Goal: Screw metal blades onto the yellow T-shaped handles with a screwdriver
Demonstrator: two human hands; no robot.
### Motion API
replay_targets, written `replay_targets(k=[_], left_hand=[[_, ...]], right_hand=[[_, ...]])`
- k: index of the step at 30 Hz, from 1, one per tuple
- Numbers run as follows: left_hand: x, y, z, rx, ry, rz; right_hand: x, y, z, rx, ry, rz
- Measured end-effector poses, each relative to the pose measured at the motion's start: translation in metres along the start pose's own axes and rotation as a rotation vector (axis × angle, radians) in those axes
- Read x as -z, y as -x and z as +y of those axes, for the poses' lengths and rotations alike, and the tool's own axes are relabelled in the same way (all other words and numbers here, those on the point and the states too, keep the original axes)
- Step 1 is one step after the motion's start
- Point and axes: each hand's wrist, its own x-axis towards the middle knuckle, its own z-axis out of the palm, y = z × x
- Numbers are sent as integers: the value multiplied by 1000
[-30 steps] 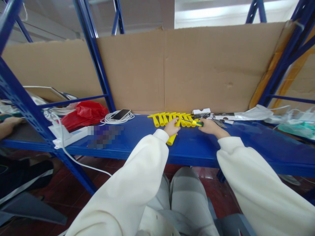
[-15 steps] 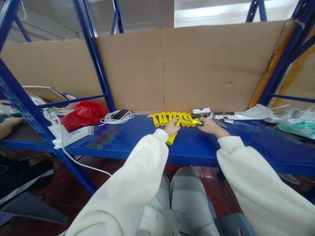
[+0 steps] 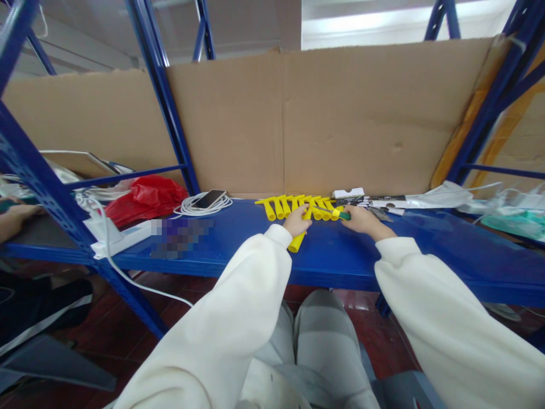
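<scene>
My left hand is closed around a yellow T-shaped piece with a round handle, whose handle end points toward me. From the right, my right hand grips a screwdriver with a green and yellow handle. Its thin shaft points left at the upper part of the held piece; whether the tip touches it I cannot tell. Behind both hands, several more yellow T-shaped pieces lie side by side in a row on the blue shelf. My fingers partly cover the held piece.
Small white and black boxes and flat packages lie behind my right hand. A phone rests on a coiled white cable at left, near a red plastic bag and a power strip. Cardboard walls the back. Another person's hand is far left.
My right hand and the screwdriver have shifted very slightly left. My left hand keeps the yellow piece in the same place.
</scene>
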Motion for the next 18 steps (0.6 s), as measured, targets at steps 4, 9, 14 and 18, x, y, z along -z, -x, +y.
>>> replay_targets(k=[4,9,14,18], left_hand=[[0,0,1,1,-2,-5],[0,-2,-1,-2,-13,-4],[0,-4,-2,0,-25,-20],[0,-3,-1,7,-10,-27]], right_hand=[[3,0,-1,-12,-47,-29],[3,0,-2,-24,-60,-6],[-1,0,2,-45,-59,43],[-1,-1,2,-13,-62,36]])
